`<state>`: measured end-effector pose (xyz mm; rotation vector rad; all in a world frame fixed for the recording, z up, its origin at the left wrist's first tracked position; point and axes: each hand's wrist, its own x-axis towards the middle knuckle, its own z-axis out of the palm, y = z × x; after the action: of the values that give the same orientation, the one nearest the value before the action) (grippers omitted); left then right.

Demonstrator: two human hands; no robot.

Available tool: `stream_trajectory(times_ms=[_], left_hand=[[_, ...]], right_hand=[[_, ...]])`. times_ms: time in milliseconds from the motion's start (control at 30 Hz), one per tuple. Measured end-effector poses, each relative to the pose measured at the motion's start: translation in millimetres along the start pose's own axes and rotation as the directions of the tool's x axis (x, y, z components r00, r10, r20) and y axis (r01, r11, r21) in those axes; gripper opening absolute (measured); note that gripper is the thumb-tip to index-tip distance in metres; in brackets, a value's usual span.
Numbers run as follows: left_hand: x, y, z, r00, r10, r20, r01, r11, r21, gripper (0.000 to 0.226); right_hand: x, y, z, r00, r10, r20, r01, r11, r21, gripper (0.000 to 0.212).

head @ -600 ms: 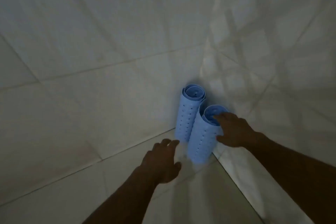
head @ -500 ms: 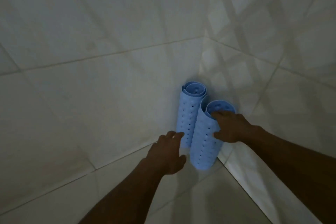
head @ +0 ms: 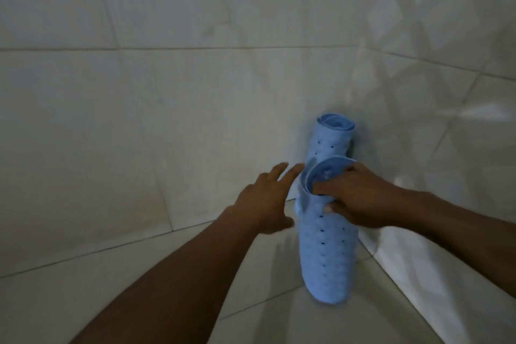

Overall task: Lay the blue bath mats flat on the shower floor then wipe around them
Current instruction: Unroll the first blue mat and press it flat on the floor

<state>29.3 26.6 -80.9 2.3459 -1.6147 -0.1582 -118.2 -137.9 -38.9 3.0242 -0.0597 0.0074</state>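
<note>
Blue bath mats (head: pixel 332 142) in rolls at corner (head: pixel 358 86); nearer roll (head: pixel 326 254) in right hand (head: pixel 360 201), left hand (head: pixel 265 201) splayed.

Light blue rolled mats (head: pixel 327 248) with dark holes, whitish tiles (head: pixel 139 120)

Right hand (head: pixel 360 198) on rolled mat (head: pixel 326 248) — upright

L hand (head: pixel 265 198): palm down, fingers straight & spread, stretched fwd, holds nothing. Fingertips sit just beside the rim of the near rolled bath mat (head: pixel 326 254); contact unclear. L forearm bare, enters from bottom left. R hand (head: pixel 360 198): grips top of same roll, fingers curled over rim into the opening, thumb on outer wall. R forearm bare, enters from right edge.
</note>
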Motion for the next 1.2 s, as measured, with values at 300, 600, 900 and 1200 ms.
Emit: stream_trajectory(times_ms=[300, 600, 900, 1200], left_hand=[[-127, -85, -36, 0.942, -0.317, 0.111, 0.322, 0.946, -0.036, 0.064], [-202, -133, 3, 0.871, -0.491, -0.011, 0.491, 0.869, 0.055, 0.05], [-212, -154, 35, 0.894, -0.447, 0.025, 0.432, 0.876, 0.213, 0.039], [-220, -182, 70, 0.855, -0.512, 0.088, 0.496, 0.854, 0.157, 0.024]], right_hand=[[55, -110, 2, 0.982, -0.128, 0.142, 0.064, 0.919, 0.389, 0.02], [86, -161, 80, 0.994, 0.019, 0.106, -0.066, 0.883, 0.465, 0.05], [86, -156, 137, 0.968, 0.037, 0.249, -0.18, 0.794, 0.58, 0.056], [113, -187, 149, 0.968, 0.068, 0.243, -0.161, 0.907, 0.389, 0.043]])
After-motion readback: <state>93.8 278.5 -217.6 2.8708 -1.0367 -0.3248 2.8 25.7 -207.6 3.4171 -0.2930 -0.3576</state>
